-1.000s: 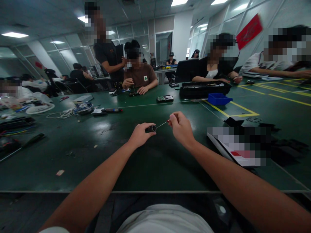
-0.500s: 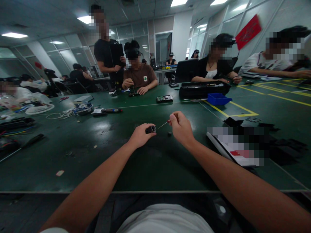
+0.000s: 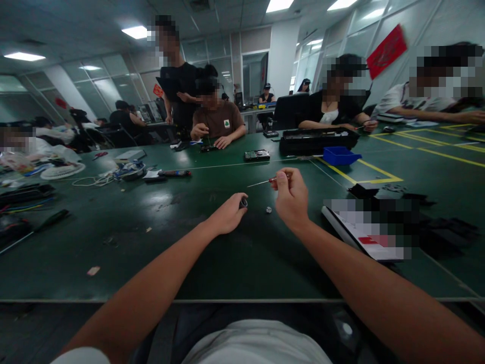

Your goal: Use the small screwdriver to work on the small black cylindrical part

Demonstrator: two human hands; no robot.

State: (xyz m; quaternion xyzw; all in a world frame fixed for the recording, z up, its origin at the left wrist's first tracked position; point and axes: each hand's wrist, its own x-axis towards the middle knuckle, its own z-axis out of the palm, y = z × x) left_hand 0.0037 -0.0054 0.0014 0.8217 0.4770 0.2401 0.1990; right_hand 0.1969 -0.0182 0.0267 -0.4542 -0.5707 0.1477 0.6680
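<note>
My left hand [image 3: 230,212] is closed around a small black cylinder [image 3: 243,202], its round open end facing right; most of it is hidden by my fingers. In my right hand [image 3: 291,197] is a screwdriver [image 3: 273,179] with a reddish handle. Its thin metal shaft points left, its tip above and apart from the cylinder. A small round part [image 3: 269,210], dark and silvery, lies on the green table [image 3: 235,268] between my two hands.
A circuit-board device [image 3: 257,155] lies further back, left of a long black housing [image 3: 318,141] and a blue bin [image 3: 341,155]. A white booklet-like item [image 3: 364,232] is at right. Tools and cables lie at left. Several people sit around the table.
My right hand has moved up and right, drawing the screwdriver away from the cylinder. My left hand has shifted slightly right and turned. The small round part has moved a little.
</note>
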